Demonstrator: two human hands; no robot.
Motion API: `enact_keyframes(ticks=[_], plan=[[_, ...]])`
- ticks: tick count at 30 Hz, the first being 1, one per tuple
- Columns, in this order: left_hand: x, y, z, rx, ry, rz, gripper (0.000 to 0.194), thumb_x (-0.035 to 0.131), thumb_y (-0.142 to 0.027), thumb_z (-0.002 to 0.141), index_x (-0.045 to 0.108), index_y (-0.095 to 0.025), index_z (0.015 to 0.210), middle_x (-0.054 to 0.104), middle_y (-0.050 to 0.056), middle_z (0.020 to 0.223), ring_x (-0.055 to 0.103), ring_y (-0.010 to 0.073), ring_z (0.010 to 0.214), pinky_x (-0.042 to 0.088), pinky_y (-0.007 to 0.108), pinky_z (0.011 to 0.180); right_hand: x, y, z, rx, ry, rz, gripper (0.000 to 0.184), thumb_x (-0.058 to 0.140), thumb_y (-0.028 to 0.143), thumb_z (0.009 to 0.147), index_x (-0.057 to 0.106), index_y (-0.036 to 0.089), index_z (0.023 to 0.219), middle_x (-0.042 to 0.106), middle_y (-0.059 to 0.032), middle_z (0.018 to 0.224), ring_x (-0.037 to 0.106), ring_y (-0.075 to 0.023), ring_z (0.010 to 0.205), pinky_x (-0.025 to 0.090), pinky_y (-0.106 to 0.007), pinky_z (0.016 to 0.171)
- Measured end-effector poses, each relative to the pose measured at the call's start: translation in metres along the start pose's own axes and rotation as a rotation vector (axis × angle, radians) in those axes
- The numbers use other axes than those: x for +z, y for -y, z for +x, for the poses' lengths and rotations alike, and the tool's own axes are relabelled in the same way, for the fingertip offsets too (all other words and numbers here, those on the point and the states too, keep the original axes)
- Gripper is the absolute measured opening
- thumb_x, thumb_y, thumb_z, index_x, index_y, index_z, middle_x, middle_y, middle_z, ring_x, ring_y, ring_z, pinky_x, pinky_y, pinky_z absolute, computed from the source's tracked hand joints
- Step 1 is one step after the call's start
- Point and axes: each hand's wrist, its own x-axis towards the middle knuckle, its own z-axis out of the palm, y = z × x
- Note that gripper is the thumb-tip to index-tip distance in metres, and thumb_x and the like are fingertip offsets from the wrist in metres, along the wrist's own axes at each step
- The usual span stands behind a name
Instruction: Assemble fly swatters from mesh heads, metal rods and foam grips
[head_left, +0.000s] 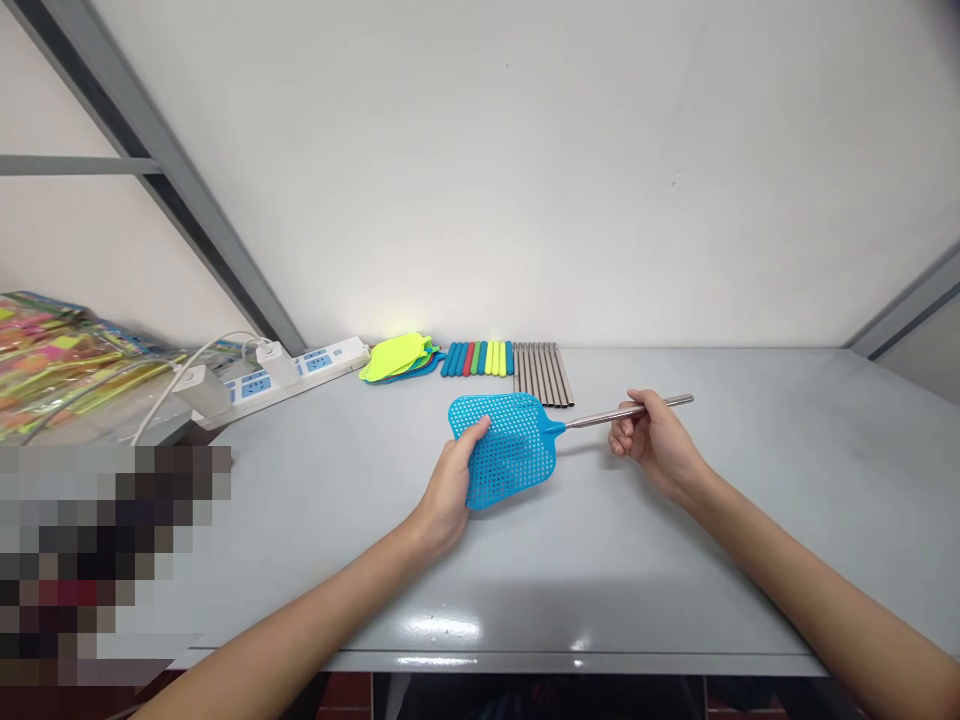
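Observation:
A blue perforated fly swatter head (pixel 506 450) is pinched by my left hand (pixel 454 485), thumb on top and fingers beneath. From its neck a silver metal rod (pixel 592 417) runs to the right, joined to the head. My right hand (pixel 652 440) grips this rod near its far end, thumb and fingers closed round it. The swatter is held just above the grey table (pixel 600 560). Behind it lie a row of silver metal tubes (pixel 544 373), a row of coloured handle grips (pixel 478 359) and a pile of yellow and blue swatter heads (pixel 399 358).
A white power strip (pixel 330 358) with plugged-in adapters (pixel 204 390) and cables lies at the back left. Beyond it are plastic bags of colourful items (pixel 75 370). A pale wall (pixel 525 180) rises behind the table. The lower left is pixelated.

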Motion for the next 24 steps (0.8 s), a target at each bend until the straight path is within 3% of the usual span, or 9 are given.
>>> enact_keyframes(ticks=[24], plan=[[0.0040,-0.0040,-0.0035,-0.032,-0.040,-0.056,0.030,0.052,-0.037,0.072,0.060,-0.017,0.092,0.063,0.006,0.097,0.058,0.0211,0.088,0.044,0.035,0.082,-0.0047,-0.0084,0.0066,0.029,0.039,0.083,0.032,0.045,0.035,0.073,0.039,0.018,0.046,0.039,0.0017,0.043,0.039,-0.0108,0.039,0.036,-0.024,0.041]])
